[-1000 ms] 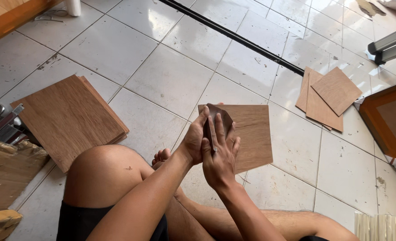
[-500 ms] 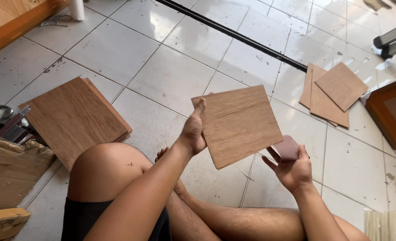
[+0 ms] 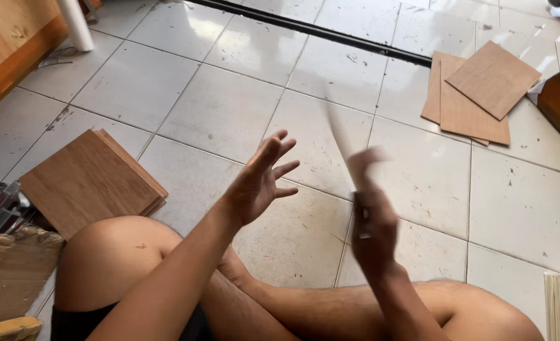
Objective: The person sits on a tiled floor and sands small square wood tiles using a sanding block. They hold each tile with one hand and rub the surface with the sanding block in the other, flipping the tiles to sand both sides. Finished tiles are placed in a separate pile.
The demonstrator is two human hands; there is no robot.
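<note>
The left hand (image 3: 258,183) is spread wide and empty above the tiled floor (image 3: 229,113); the blurred right hand (image 3: 371,221) grips a thin wooden panel (image 3: 341,136), seen edge-on, just beside it.

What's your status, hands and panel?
Left hand open, fingers spread, holding nothing. Right hand motion-blurred, gripping a thin wood panel seen edge-on. Panel stack by left knee, loose panels far right; floor tiles between.

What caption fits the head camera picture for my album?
Sitting on a tiled floor, the left hand is open and empty, the blurred right hand swings something, wooden boards alongside.
</note>
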